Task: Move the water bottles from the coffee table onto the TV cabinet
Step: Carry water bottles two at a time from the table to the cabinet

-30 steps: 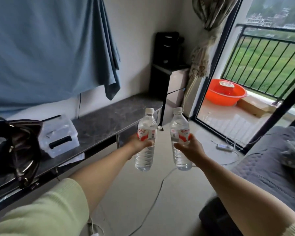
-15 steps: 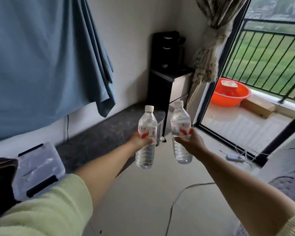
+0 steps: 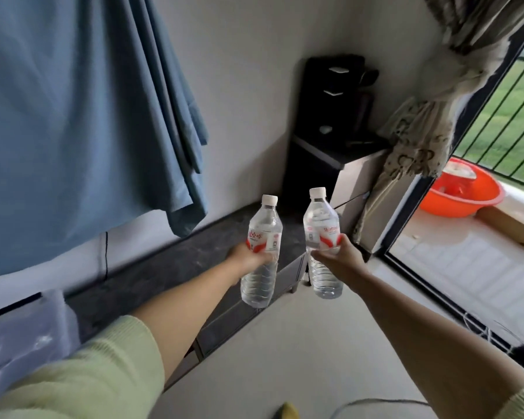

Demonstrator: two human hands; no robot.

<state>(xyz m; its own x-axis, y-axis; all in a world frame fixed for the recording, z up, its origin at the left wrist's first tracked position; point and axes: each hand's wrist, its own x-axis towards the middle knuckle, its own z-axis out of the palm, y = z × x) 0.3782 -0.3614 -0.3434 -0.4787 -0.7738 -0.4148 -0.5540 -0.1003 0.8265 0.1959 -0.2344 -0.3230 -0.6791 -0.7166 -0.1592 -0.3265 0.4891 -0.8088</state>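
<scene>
Two water bottles are held upright side by side in the air: the left bottle in the left hand, the right bottle in the right hand, apart from each other. Below and behind the left bottle runs the cabinet surface along the wall. A plastic box sits on its near left end. A tall stand stands beyond its far end, and a basin lies on the balcony at right.
</scene>
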